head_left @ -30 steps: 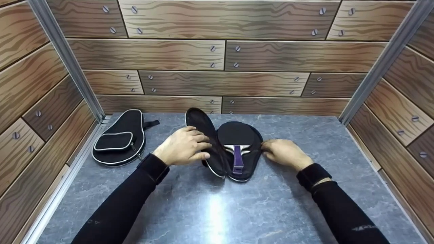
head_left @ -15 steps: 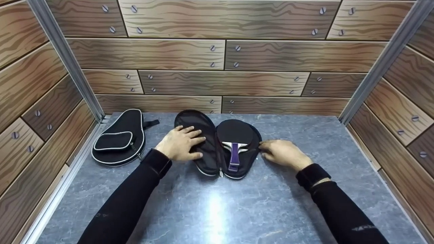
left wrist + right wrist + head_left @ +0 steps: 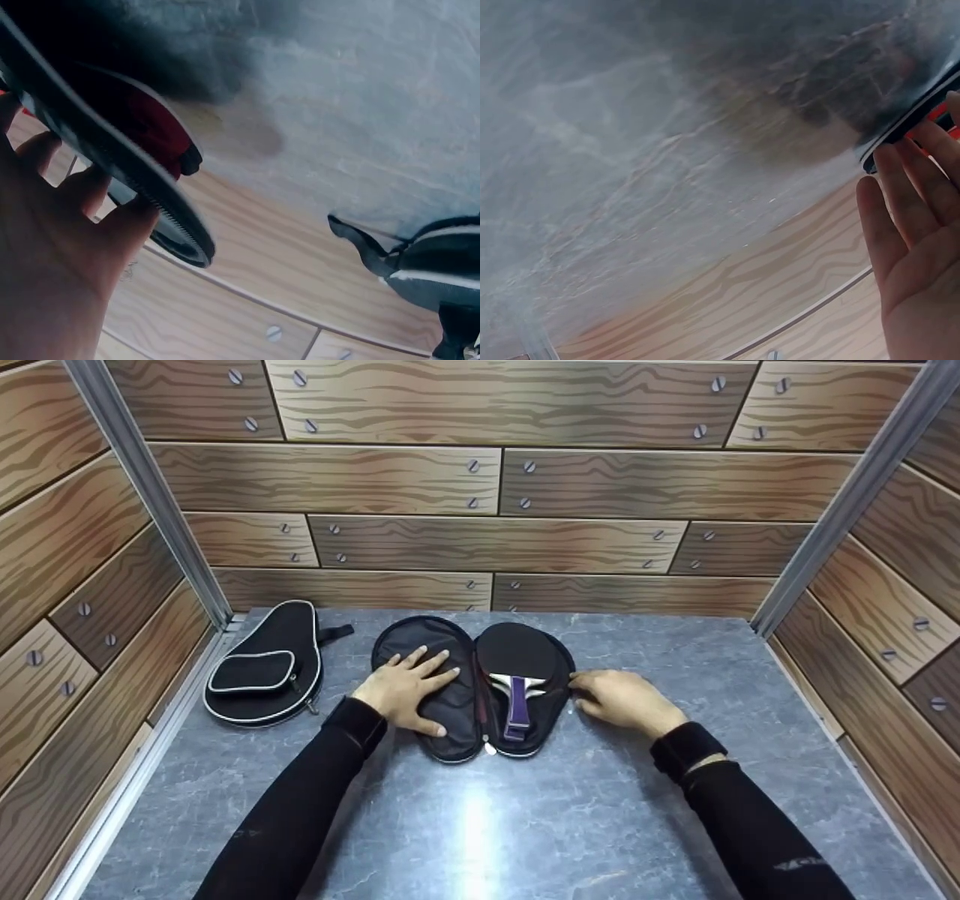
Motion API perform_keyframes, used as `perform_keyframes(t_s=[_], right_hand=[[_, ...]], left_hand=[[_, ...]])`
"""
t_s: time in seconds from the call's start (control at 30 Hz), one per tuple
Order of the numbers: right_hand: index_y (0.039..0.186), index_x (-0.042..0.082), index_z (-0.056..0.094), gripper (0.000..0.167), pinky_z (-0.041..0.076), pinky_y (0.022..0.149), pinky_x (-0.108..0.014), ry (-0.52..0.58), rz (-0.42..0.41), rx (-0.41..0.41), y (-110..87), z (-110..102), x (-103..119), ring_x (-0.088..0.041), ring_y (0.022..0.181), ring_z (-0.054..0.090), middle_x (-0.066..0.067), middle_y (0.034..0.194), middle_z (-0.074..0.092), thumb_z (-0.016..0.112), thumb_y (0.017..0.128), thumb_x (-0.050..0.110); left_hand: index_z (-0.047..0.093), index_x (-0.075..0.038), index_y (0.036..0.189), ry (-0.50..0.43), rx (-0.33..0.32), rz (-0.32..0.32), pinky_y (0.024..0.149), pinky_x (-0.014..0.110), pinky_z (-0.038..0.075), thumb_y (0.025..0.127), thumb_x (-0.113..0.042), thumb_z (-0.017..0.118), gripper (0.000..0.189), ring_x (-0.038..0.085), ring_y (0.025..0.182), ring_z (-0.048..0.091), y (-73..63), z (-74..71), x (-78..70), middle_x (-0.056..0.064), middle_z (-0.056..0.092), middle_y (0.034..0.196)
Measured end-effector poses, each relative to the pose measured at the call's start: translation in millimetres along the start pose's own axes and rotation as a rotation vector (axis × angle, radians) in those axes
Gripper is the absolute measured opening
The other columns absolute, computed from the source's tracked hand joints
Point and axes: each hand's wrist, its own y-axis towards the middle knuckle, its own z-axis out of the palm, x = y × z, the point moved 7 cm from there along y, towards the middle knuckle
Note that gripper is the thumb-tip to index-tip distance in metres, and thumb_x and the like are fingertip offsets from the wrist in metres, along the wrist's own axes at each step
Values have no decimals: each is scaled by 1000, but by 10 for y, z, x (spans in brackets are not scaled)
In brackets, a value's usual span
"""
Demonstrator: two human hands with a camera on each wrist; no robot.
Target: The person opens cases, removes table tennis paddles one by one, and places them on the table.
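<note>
My left hand (image 3: 405, 690) lies with its fingers spread over the black lining of the left half of a black, bat-shaped fabric zip case (image 3: 457, 724), pressing rather than gripping. My right hand (image 3: 622, 697) has its fingertips at the case's right rim; whether they pinch it or merely touch, I cannot tell. The case is spread open on the grey, marbled tabletop (image 3: 600, 817), and in its right half rests a table-tennis bat with a black round face and a purple handle (image 3: 517, 664), handle towards me. A silvery zip pull (image 3: 490, 748) sits near the lower end of the fold.

From above I see the whole bat; my wrist views show only edges. The left one shows the zip teeth (image 3: 180, 214) beside my fingers and a dark red patch (image 3: 154, 127) past them. The right one catches bright red (image 3: 937, 112) near my fingertips, behind the rim. Well to the left, the head view shows a second black case with white piping (image 3: 292, 637), closed, its short black strap (image 3: 335, 634) pointing right.
</note>
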Motion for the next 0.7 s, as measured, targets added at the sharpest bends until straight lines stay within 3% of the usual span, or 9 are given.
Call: perform_keyframes(t_s=[0.3, 0.47, 0.7], right_hand=[[149, 8, 78, 43, 69, 112, -58, -34, -82, -121, 49, -192, 256, -38, 137, 81, -12, 156, 79, 83, 107, 17], [153, 12, 75, 52, 69, 112, -54, -66, -213, -145, 115, -225, 557, -34, 140, 80, -11, 160, 77, 88, 102, 16], [157, 14, 75, 60, 65, 122, -52, -109, -428, -144, 174, -145, 926, -32, 149, 75, -11, 162, 75, 87, 99, 6]], left_hand=[[46, -22, 182, -6, -35, -11, 139, 74, 42, 93, -74, 88, 112, 53, 178, 34, 33, 21, -9, 16, 34, 194], [52, -22, 178, -32, -80, -17, 133, 75, 49, 90, -73, 91, 109, 54, 174, 41, 50, 10, 2, 16, 41, 191], [54, -23, 176, -78, -88, -31, 130, 78, 51, 89, -72, 93, 107, 54, 174, 39, 53, 42, 17, 15, 40, 191]])
